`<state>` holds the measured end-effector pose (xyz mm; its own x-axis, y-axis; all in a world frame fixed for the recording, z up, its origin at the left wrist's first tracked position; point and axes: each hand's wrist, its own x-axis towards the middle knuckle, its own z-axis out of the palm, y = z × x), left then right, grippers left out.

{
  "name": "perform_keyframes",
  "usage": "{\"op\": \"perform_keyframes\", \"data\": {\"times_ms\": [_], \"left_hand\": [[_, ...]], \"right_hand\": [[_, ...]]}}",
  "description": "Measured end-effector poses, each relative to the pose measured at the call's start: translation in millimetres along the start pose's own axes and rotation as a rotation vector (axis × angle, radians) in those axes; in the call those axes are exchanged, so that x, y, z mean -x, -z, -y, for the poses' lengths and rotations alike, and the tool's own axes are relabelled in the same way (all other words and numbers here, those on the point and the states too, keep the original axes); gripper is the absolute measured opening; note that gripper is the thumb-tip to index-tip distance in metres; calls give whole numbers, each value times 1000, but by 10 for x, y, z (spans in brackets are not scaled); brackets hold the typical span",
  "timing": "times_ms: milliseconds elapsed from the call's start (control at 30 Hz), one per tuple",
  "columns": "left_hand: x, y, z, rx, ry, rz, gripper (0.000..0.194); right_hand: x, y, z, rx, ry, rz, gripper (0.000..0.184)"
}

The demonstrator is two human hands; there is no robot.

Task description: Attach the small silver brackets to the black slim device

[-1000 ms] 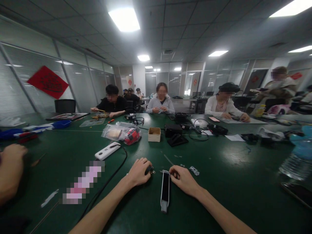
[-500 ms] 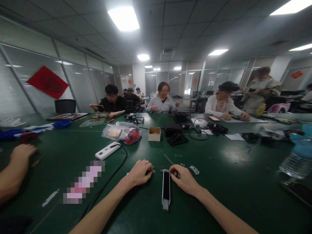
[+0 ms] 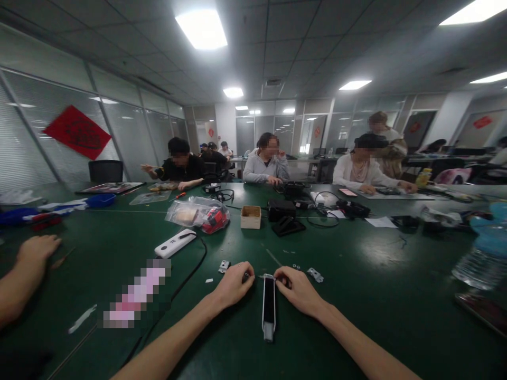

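Black-and-white strip (image 3: 269, 303) on green desk (image 3: 356, 316), right fingers (image 3: 282, 274) pinched at its far end, left fingers (image 3: 249, 283) closed on small dark part (image 3: 246, 275), clear bag (image 3: 200, 205) holding red item (image 3: 216, 218), open box (image 3: 250, 224), contents unclear.

Free room, right hand (image 3: 298, 289) to bottle (image 3: 479, 258)

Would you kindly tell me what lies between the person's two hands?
The head view shows a white-edged black bar between the left hand and right hand, a thin piece at its top.

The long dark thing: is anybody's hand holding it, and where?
The right hand appears to hold the long dark thing at its far right corner.
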<state>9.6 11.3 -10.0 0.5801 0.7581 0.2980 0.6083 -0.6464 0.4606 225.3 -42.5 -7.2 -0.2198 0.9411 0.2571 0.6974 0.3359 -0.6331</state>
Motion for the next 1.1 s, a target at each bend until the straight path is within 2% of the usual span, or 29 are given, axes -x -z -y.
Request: {"op": "perform_keyframes", "data": {"times_ms": [267,600,833,1100], "left_hand": [[-6,-64,-25,75,26,-42,11],[-62,25,-72,83,65,38,23],[-66,15,-90,123,91,80,25],[-69,17,-90,201,98,80,27]], "right_hand": [[11,6,2,-18,52,-17,14],[-12,16,-40,29,100,-32,14],[-9,43,-9,33,100,-34,13],[-18,6,-72,45,124,-46,13]]}}
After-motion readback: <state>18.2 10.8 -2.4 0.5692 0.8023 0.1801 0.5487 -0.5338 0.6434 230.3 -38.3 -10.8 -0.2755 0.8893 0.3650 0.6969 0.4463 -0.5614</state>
